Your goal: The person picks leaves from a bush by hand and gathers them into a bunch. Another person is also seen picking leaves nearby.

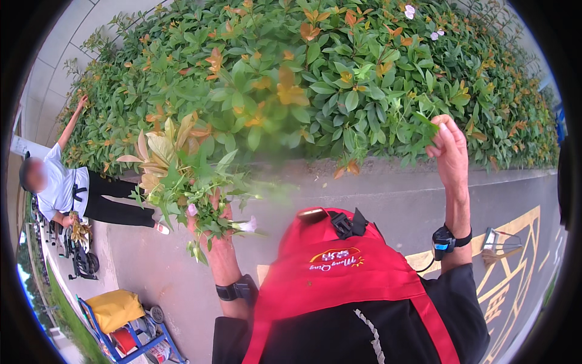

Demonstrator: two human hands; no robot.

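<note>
My left hand [219, 216] is closed around a bunch of picked vines [186, 182], with lobed green leaves, pale yellowish young leaves and a few pale pink trumpet-shaped flowers [245, 224]. The bunch covers much of that hand. On the other side, my right hand [448, 141] pinches a green leafy vine [420, 127] between thumb and fingers at the front face of a hedge [345, 100]. The vine's other end merges with the foliage, so I cannot tell whether it is still attached. Orange young leaves dot the hedge.
At the left another person [59, 182] reaches into the hedge, holding dried leaves in the other hand. A blue cart [136, 341] with a yellow bag [113, 309] stands lower left. A dustpan [495, 239] and broom [491, 258] rest on the pavement at right. A low kerb [395, 166] borders the hedge.
</note>
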